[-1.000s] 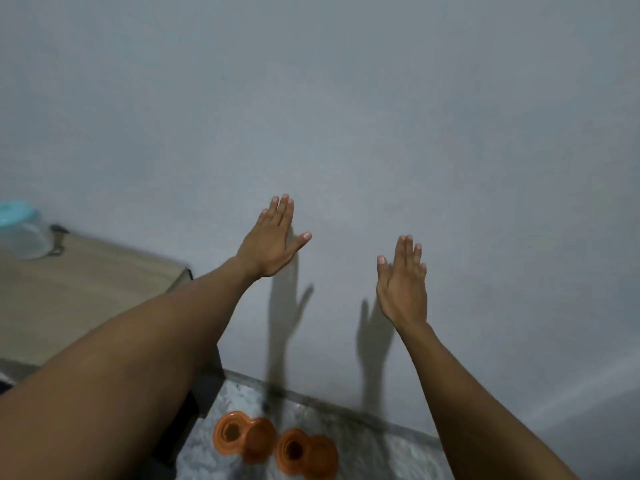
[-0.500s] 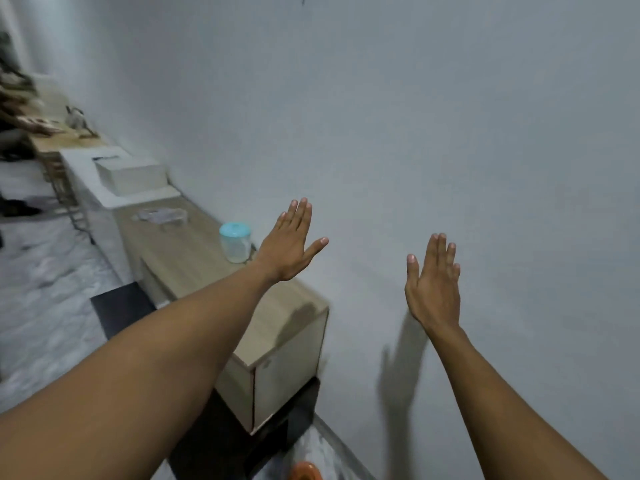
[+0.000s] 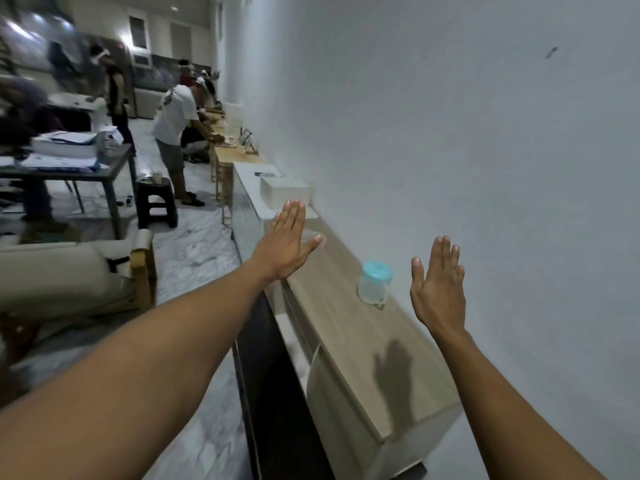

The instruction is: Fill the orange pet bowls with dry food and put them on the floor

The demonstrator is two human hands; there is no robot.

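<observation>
Both my arms are stretched out in front of me with flat, straight fingers and nothing in them. My left hand (image 3: 284, 243) hovers over the near end of a low wooden cabinet (image 3: 349, 337) along the wall. My right hand (image 3: 438, 286) is raised close to the white wall, just right of a clear plastic jar with a turquoise lid (image 3: 374, 282) that stands on the cabinet top. The orange pet bowls are out of view.
A white box (image 3: 284, 191) sits on a white unit beyond the cabinet. To the left are a beige armchair (image 3: 69, 275), a black stool (image 3: 156, 202) and a grey table with papers (image 3: 65, 157). Several people stand farther back. The floor is marbled.
My view has swung left and up from the wall and floor to the room. The orange bowls on the floor dropped out of sight; the cabinet and jar came into view. Both hands stay flat.
</observation>
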